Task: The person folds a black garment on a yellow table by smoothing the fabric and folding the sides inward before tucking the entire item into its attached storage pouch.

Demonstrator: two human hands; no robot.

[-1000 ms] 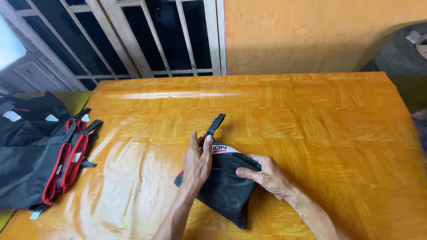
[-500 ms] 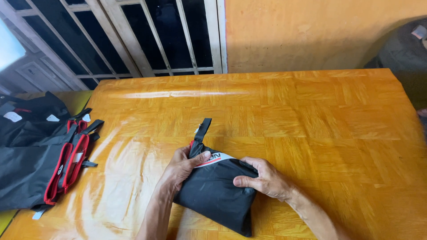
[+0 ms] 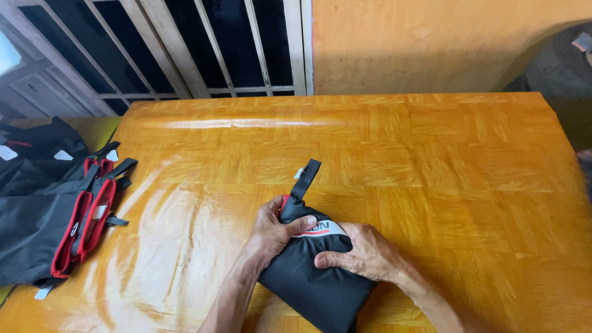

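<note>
A folded black fabric bundle (image 3: 314, 283) with a white and red band lies on the orange wooden table (image 3: 431, 160), near its front edge. A black strap (image 3: 305, 179) sticks up from the bundle's far end. My left hand (image 3: 274, 231) grips the bundle's top left corner, thumb across the white band. On the bundle's right side my right hand (image 3: 361, 253) presses down with curled fingers. Both forearms come in from the bottom of the view.
A pile of black garments with red trim and straps (image 3: 55, 216) lies at the table's left edge. Behind the table are a barred window (image 3: 203, 43) and an orange wall (image 3: 431, 43). A dark rounded object (image 3: 567, 68) stands at the far right.
My left hand went from lying flat by the strap to gripping the bundle's corner. The bundle was squeezed smaller and turned slightly, and the strap now leans right. My right hand stayed on the bundle.
</note>
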